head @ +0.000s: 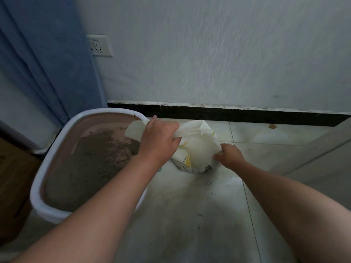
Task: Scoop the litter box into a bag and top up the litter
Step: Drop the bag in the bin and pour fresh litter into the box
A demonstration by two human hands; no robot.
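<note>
**Both hands gripping the litter bag beside the box**

Hands first: the left hand (158,138) is closed on the bunched upper part of the white litter bag (197,149), fingers curled round the gathered plastic, with the thumb pointing toward the wall. The right hand (229,155) pinches the bag's near right edge, fingers curled under the film. The bag stands on the floor (190,215), its top flap reaching over the far right corner of the litter box (43,202).

Layout, left to right:

- A brown cardboard box (13,177) sits at the far left edge, just beside the litter box.
- A blue curtain (47,63) hangs behind the litter box down to its far rim.
- The litter box has a white rim and a pinkish inner wall. Grey litter (95,164) covers most of its base; the far end shows bare base.
- A wall socket (99,45) sits on the white wall (209,54), just right of the curtain.
- A black skirting board (228,113) marks the wall-floor edge just behind the bag.
- Pale floor tiles lie open near and right of the bag, with scattered dark litter grains (208,184) close to it.
- A small brown scrap (273,126) lies by the skirting, well right of the bag.
</note>
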